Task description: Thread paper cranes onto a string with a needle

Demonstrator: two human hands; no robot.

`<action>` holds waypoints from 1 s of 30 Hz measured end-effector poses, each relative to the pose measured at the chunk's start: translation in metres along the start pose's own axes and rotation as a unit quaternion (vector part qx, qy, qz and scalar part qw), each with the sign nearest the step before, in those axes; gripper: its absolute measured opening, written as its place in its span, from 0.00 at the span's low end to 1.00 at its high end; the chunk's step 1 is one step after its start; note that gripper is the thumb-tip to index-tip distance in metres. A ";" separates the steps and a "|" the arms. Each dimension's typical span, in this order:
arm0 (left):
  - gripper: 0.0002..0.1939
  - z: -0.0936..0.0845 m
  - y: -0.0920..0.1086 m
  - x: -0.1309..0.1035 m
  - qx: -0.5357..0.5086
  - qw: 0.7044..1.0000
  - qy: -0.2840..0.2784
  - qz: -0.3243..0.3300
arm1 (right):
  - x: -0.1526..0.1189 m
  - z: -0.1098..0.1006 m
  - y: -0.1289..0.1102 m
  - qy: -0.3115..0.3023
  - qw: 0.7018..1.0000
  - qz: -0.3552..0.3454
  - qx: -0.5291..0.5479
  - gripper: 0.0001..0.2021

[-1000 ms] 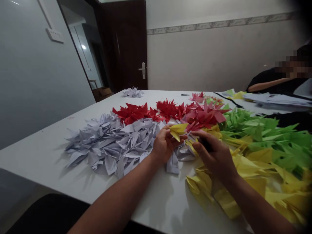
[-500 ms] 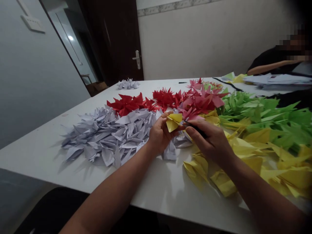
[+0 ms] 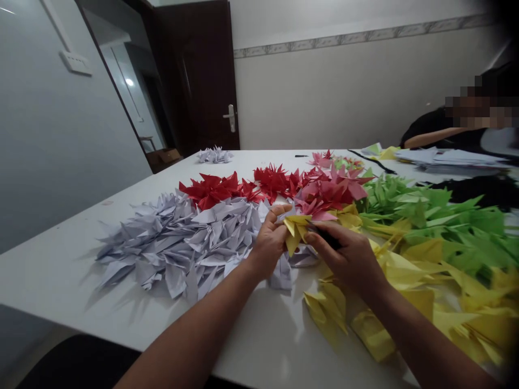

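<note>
In fingers of left hand [image 3: 270, 243], closed in grip: folded yellow flower [image 3: 295, 232], held above white table [image 3: 251, 340], between both hands. In fingers of right hand [image 3: 352, 259], also closed: slim dark tool [image 3: 330, 237], partly hidden, tip at folded yellow flower; exact contact too small to tell. To left, heap of white papers [image 3: 219, 232]. Beyond, red papers [image 3: 208, 190], then pink papers [image 3: 330, 192]. Toward right, green papers [image 3: 425, 213]; around right forearm, yellow papers [image 3: 409, 267]. At far right, person [image 3: 425, 127] in dark clothing.
</note>
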State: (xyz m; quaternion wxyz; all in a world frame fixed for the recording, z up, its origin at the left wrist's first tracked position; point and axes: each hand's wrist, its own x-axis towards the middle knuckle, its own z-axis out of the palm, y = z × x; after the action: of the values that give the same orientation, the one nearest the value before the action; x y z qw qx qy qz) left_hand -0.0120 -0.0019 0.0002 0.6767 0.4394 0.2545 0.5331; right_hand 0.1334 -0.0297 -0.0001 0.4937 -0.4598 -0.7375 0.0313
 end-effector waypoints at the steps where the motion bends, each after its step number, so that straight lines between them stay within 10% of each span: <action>1: 0.22 0.000 -0.001 0.000 0.008 1.000 -0.002 0.003 | 0.000 0.000 0.000 0.006 1.000 0.010 0.010 0.12; 12: 0.19 -0.002 -0.009 0.000 0.101 0.987 -0.036 0.118 | -0.002 0.003 0.006 0.058 0.990 0.029 0.121 0.09; 19: 0.05 -0.004 -0.008 -0.007 0.294 0.896 -0.019 0.333 | 0.000 0.005 0.002 0.089 0.975 0.065 0.193 0.06; 30: 0.13 0.006 -0.008 -0.003 0.044 0.976 -0.005 0.215 | 0.002 0.000 -0.005 0.119 0.934 0.191 0.279 0.14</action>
State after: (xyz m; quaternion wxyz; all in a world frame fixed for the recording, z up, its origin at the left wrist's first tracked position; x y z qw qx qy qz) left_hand -0.0041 -0.0071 -0.0043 0.5276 0.5157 0.1738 0.6522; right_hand 0.1303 -0.0315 0.0038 0.6712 -0.4358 -0.5331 0.2745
